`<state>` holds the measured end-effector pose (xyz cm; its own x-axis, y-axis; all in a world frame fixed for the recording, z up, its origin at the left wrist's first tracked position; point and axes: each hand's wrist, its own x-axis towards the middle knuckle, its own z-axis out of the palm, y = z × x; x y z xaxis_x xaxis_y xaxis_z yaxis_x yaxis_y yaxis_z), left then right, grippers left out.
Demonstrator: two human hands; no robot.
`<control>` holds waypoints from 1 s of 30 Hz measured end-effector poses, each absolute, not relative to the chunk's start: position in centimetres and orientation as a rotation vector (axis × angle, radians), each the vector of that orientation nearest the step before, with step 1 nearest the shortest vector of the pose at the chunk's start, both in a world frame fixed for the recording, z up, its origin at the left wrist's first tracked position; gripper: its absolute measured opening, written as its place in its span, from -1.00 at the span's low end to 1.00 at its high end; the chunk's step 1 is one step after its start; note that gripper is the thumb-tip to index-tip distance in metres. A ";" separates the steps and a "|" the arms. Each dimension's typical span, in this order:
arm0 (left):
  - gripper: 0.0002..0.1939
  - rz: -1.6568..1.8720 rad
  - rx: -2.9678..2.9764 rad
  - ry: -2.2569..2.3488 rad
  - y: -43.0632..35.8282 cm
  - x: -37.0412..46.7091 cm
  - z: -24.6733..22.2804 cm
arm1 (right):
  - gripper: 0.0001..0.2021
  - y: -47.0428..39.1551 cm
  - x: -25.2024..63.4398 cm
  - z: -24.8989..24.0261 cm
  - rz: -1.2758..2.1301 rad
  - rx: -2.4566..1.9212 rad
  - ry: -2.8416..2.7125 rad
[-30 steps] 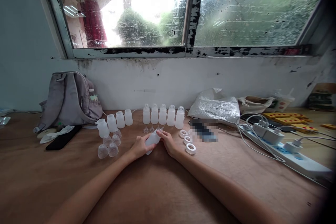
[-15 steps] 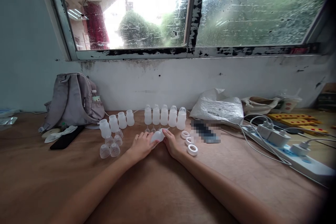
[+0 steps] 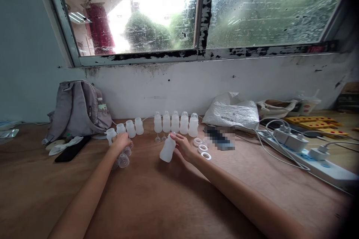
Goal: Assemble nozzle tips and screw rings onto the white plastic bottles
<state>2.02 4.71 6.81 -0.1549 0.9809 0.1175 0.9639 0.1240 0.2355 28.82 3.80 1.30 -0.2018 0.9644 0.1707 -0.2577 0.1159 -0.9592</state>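
Note:
My right hand [image 3: 183, 147] holds a frosted white baby bottle [image 3: 167, 149] by its upper end, tilted above the table. My left hand [image 3: 120, 142] is over a cluster of clear dome caps [image 3: 123, 160], its fingers curled round a clear cap at the far side; the fingertips are partly hidden. Behind that hand stand several open frosted bottles [image 3: 130, 129]. A row of capped bottles [image 3: 175, 123] is at the back middle, with clear nipples [image 3: 157, 139] in front. White ring collars [image 3: 206, 156] lie to the right of my right hand.
A grey backpack [image 3: 78, 108] and a black phone [image 3: 71, 150] are at the left. At the right lie a silvery plastic bag [image 3: 231, 110], a blurred dark item [image 3: 220, 138], a power strip [image 3: 331, 173] with chargers and cables, and yellow pieces [image 3: 311, 121]. The wall and window close off the back.
My left hand has let go of the bottle and moved left to the clear caps. The bottle remains in my right hand and now hangs more upright, its base lower.

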 end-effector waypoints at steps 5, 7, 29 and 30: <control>-0.55 0.797 2.121 1.666 3.6 4.7 8.7 | -0.58 3.7 29.5 4.1 1.012 -0.878 -1.586; -0.53 0.955 2.083 1.295 2.8 6.1 9.3 | -0.56 3.6 29.5 4.7 0.850 -0.891 -1.766; -0.66 0.994 2.355 1.118 -0.4 10.6 8.8 | -0.28 3.2 29.3 2.9 1.245 -0.744 -2.138; -0.67 1.004 2.354 1.102 -0.4 10.6 8.7 | -0.33 3.3 29.2 2.7 1.269 -0.739 -2.126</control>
<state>10.65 -0.44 8.70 0.4457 0.7725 0.4524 0.5220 -0.6348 0.5697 29.19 3.29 2.66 -0.6974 0.6949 0.1754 0.1752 0.4026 -0.8985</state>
